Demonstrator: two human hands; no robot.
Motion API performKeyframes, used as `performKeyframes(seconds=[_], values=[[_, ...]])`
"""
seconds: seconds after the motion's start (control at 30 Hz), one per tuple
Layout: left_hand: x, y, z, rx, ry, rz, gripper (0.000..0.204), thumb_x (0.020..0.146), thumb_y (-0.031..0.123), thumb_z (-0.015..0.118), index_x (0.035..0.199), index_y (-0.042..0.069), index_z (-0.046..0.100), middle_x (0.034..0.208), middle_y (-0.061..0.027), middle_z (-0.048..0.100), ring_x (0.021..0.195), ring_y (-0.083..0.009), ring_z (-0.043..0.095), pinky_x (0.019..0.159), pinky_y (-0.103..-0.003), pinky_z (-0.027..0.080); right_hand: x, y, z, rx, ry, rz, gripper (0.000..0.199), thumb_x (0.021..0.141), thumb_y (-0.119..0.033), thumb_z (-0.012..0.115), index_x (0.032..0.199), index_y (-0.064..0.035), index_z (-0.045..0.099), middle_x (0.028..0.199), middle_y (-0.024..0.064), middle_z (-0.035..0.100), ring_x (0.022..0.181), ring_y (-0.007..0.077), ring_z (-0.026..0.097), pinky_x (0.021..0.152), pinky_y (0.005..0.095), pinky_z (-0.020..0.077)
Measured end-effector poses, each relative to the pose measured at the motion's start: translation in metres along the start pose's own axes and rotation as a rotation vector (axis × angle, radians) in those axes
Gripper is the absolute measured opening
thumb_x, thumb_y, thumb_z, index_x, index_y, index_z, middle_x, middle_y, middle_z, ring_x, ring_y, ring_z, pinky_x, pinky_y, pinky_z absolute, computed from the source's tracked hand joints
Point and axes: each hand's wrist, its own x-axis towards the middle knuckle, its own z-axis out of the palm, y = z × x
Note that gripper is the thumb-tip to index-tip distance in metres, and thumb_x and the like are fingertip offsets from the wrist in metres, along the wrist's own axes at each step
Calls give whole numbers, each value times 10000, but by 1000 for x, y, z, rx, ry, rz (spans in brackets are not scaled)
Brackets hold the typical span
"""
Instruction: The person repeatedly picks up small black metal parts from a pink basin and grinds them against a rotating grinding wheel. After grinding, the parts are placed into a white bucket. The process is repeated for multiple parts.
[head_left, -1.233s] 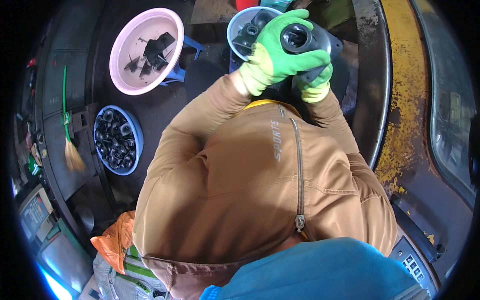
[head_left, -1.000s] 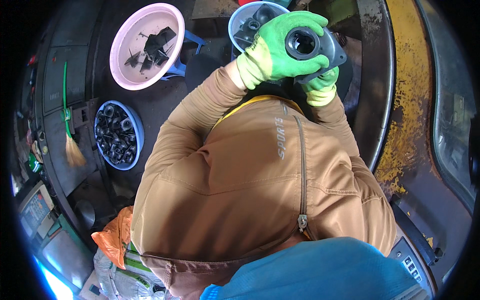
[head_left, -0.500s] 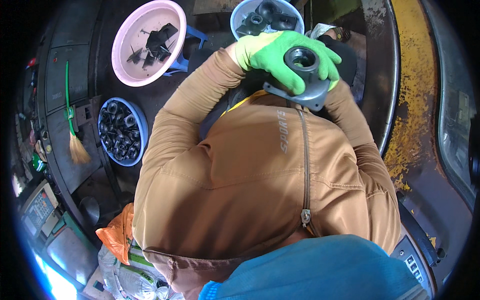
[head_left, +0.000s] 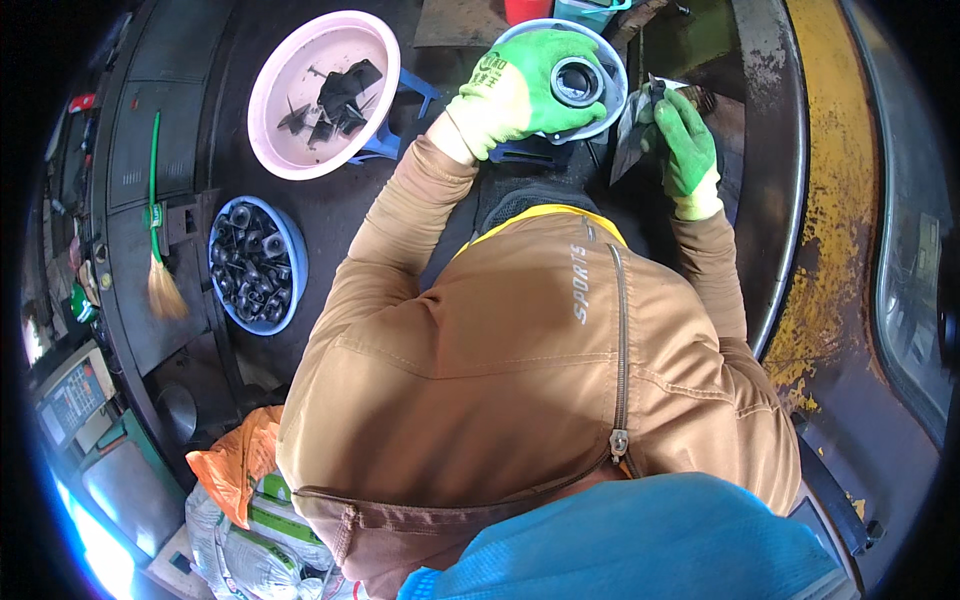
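My left hand (head_left: 540, 85), in a green and pale-yellow glove, is wrapped round a black plastic part with a round collar (head_left: 577, 82). It is above a light-blue basin (head_left: 612, 62), hiding most of what lies inside. The part's ring-shaped opening faces up; its lower body is largely covered by my fingers. To the right, my gloved right hand (head_left: 688, 145) has its fingers together around something small and dark that I cannot make out. Just left of those fingers is a flat grey piece (head_left: 630, 140); whether my hand touches it cannot be told.
At the upper left a pink basin (head_left: 270, 120) with black scraps rests on a blue stool (head_left: 415, 92). Below it stands a blue basin (head_left: 300, 262) full of black parts. A yellow, rust-worn machine edge (head_left: 830, 200) runs along the right. Sacks (head_left: 250, 550) lie at lower left.
My left hand has carried the black part slightly left, over the light-blue basin. My right hand, mostly hidden behind the part before, has come away to the right.
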Motion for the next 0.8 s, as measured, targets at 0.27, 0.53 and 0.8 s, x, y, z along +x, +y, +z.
performKeyframes(seconds=[0.27,0.53,0.8], values=[[4,4,18,-163,67,148,536,627,265,828,1068,33,630,1142,-124,618,1095,-277,574,924,-378,463,0,1,35,357,-105,96,279,881,-217,608,1101,-46,606,775,-17,597,531,39,446,443,178,301],[-4,-6,25,-503,104,97,285,920,165,507,1136,7,605,1121,-119,625,1008,-231,597,885,-331,476,-3,-6,41,344,-169,-17,230,862,-153,624,1049,-19,612,768,16,627,515,43,492,444,184,349],[-11,1,23,-557,124,-168,443,910,187,543,1292,-27,478,1233,-148,558,1141,-218,531,963,-337,425,0,-8,38,366,35,90,210,895,-186,574,1034,-35,617,679,-33,551,472,47,380,441,196,274]])
